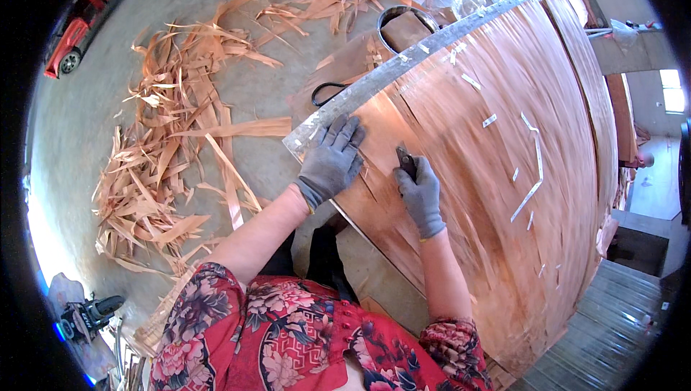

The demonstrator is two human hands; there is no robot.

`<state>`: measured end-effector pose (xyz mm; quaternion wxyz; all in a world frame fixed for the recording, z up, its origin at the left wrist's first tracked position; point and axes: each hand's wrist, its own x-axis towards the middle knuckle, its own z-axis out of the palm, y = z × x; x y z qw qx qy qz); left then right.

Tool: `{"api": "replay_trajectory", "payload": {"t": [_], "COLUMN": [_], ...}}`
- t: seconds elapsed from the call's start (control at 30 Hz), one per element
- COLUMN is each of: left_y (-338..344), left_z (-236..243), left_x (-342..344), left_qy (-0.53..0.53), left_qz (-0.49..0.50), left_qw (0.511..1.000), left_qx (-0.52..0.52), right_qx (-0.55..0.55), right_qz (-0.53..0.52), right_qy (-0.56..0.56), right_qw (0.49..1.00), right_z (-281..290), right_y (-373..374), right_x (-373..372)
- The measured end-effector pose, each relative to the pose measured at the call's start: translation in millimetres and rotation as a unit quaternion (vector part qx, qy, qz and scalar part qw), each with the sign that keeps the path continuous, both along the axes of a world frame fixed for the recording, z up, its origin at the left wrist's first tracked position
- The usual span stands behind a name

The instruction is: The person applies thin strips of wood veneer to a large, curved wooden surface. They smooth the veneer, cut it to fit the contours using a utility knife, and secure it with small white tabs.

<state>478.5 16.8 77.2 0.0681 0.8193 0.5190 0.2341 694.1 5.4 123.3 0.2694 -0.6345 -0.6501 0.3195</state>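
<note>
My left hand [330, 164], in a grey glove, lies with its fingers extended on a reddish-brown wood veneer sheet [475, 196], against a long metal strip [475, 24] along the sheet's far left edge. My gloved right hand [419, 196] grips a dark knife [405, 160] just right of my left hand, over a lighter patch of veneer. Short white tape strips [536, 153] are scattered on the sheet's right part. Just beyond the metal strip are a black loop [324, 93] and a round container [389, 38] with a brown piece in it.
Veneer offcuts [173, 160] heap on the concrete floor [79, 124] to the left. A red vehicle [72, 49] is at the upper left, a dark scooter [93, 312] at the lower left. At the right are corrugated translucent sheets [604, 319] and another person [644, 160] in the background.
</note>
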Motion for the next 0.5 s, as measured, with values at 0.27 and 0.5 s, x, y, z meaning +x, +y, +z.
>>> {"api": "replay_trajectory", "payload": {"t": [0.27,0.5], "left_y": [39.1,77.9], "left_z": [23.7,23.7], "left_x": [-32.9,-40.3], "left_qy": [-0.101,-0.067], "left_qz": [0.192,0.181], "left_qw": [0.976,0.958], "left_qx": [0.005,-0.213], "right_qx": [-0.045,-0.076], "right_qz": [-0.011,0.03], "right_qy": [-0.099,-0.033], "right_qw": [0.994,0.996], "right_z": [-2.0,3.3], "right_y": [8.9,10.5], "right_x": [-12.0,-13.8]}}
